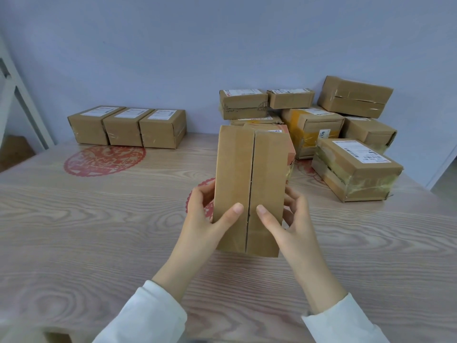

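Head view: A person in white sleeves holds a plain cardboard box [248, 174] on end at the centre of a pale wood-grain worktop [99, 231]. Its taped centre seam faces the camera and runs from 12 to 6 o'clock. The left hand [201, 219] takes the box from the 9 o'clock side, thumb laid across the front face just short of the seam, fingers curled on the left wall. The right hand [293, 219] mirrors it from 3 o'clock, thumb on the front, fingers wrapped round the right wall. Each grip is closed firmly on the box. Whether the lower end of the box touches the worktop cannot be told.

At 10 o'clock, against the blue-grey wall [173, 45], a row of three labelled boxes [127, 127] stands side by side, touching. Just in front of them lies a red paper-cut roundel [103, 160], and a second red cut-out [209, 209] shows partly behind the left hand. From 12 to 2 o'clock rises a loose pile of parcels [309, 122], some stacked, one wrapped in yellow tape. A heavily taped box with a white label [353, 169] sits nearest, at 3 o'clock. A white frame [22, 100] leans in at the 9 o'clock edge.
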